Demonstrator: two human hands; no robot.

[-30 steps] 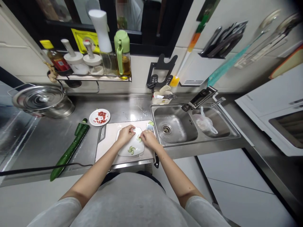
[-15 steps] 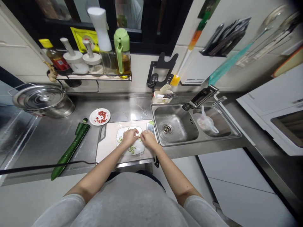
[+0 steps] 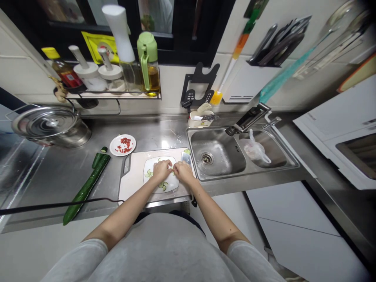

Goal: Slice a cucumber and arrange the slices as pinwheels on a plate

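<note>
A square white plate [image 3: 149,165] rests on a pale cutting board [image 3: 132,184]. Thin cucumber slices [image 3: 163,185] lie on it in small curved, pinwheel-like groups. Over the plate's right half, my left hand [image 3: 161,171] and my right hand [image 3: 183,172] meet with fingertips nearly touching. Both are closed in a pinch around a small green cucumber slice at the plate's right side, mostly hidden by the fingers. A knife's wide blade [image 3: 186,158] lies on the board beyond my right hand, near a cucumber end piece [image 3: 187,151].
Left of the board lie a long cucumber [image 3: 85,192] and a shorter piece [image 3: 96,160]. A small white plate [image 3: 111,148] holds red bits. A lidded steel pot [image 3: 70,134] stands far left; a double sink [image 3: 217,172] is at right. A dark cord [image 3: 73,203] crosses the front left.
The view has shifted very slightly. Both hands stay at the same spot over the plate, with hardly any finger movement.
</note>
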